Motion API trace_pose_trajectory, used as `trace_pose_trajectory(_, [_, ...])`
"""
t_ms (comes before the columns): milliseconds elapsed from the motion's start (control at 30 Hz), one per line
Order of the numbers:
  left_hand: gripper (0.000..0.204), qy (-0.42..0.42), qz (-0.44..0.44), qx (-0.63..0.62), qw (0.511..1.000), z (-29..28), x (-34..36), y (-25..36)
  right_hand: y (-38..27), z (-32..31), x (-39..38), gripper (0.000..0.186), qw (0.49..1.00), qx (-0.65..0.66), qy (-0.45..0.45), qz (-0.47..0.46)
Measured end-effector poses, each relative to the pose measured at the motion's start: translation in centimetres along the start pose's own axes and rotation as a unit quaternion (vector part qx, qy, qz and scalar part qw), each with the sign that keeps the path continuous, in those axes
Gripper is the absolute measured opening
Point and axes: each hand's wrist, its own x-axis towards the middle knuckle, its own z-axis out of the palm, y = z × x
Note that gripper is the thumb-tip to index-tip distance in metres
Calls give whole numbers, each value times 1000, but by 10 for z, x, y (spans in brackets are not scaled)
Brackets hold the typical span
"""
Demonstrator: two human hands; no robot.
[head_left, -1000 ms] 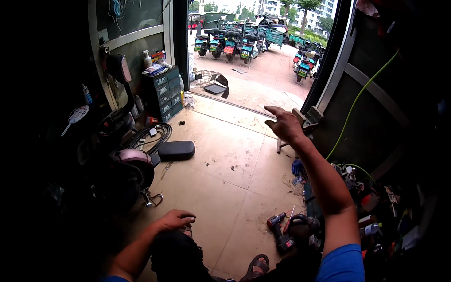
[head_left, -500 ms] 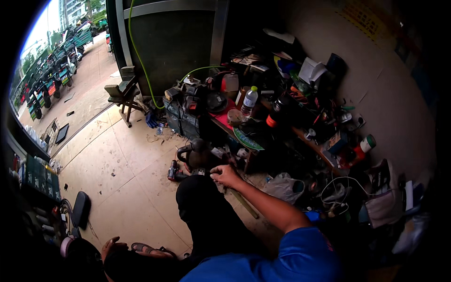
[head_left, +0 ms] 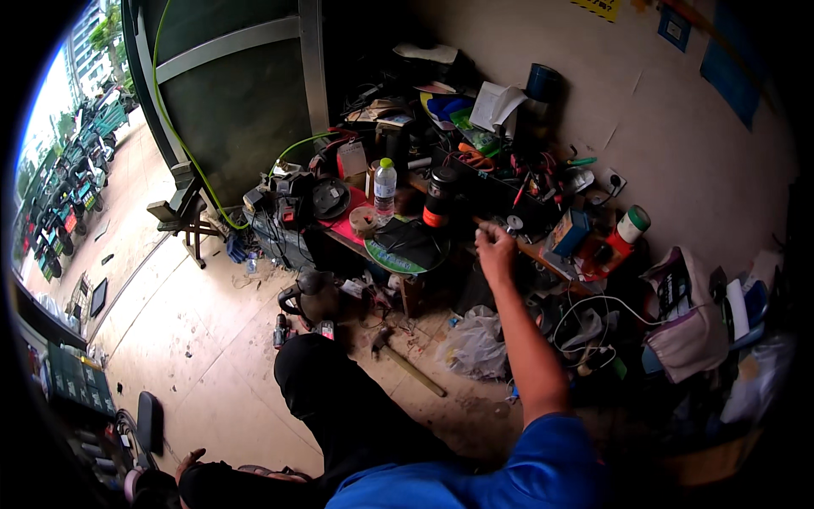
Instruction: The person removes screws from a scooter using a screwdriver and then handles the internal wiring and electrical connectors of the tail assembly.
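Observation:
My right hand is raised at the front edge of the cluttered bench, its fingers curled together in a pinch. Anything between the fingertips is too small to make out. Close by stand a black jar with an orange band and a small round metal piece. At the lower left, my left hand rests by my dark-clad leg, mostly hidden, a finger stretched out. On the floor below the bench lie a hammer with a wooden handle and a red-and-black power drill.
A water bottle, a black round lid and tangled tools crowd the bench. Below are a clear plastic bag and a white cable. A wooden stool stands by the doorway; a dark case lies left.
My right hand has risen from near my knee and the floor tools to the bench edge, moving right and away. The view has turned right, uncovering the hammer. My left hand shows less.

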Motion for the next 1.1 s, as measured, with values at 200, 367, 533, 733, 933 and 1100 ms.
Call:
trace_pose_trajectory(200, [24,-59,74,59,994,18,-12,-31,-29,-46,107,28,966,-241,66,-66])
trace_pose_trajectory(367, [27,-94,-5,37,995,55,-39,-55,-40,-36,191,26,850,-507,-70,-126])
trace_pose_trajectory(533, [29,-128,-17,64,990,73,-63,-71,-38,0,226,18,749,-634,-189,-43])
trace_pose_trajectory(733, [32,-151,-26,96,983,67,-82,-64,-21,17,239,29,703,-684,-194,-13])
trace_pose_trajectory(933, [38,-159,-48,57,984,34,-48,-37,-22,13,252,23,713,-673,-197,-15])
trace_pose_trajectory(1100, [44,-102,-254,-171,947,50,-70,-47,-50,10,235,17,693,-690,-199,-70])
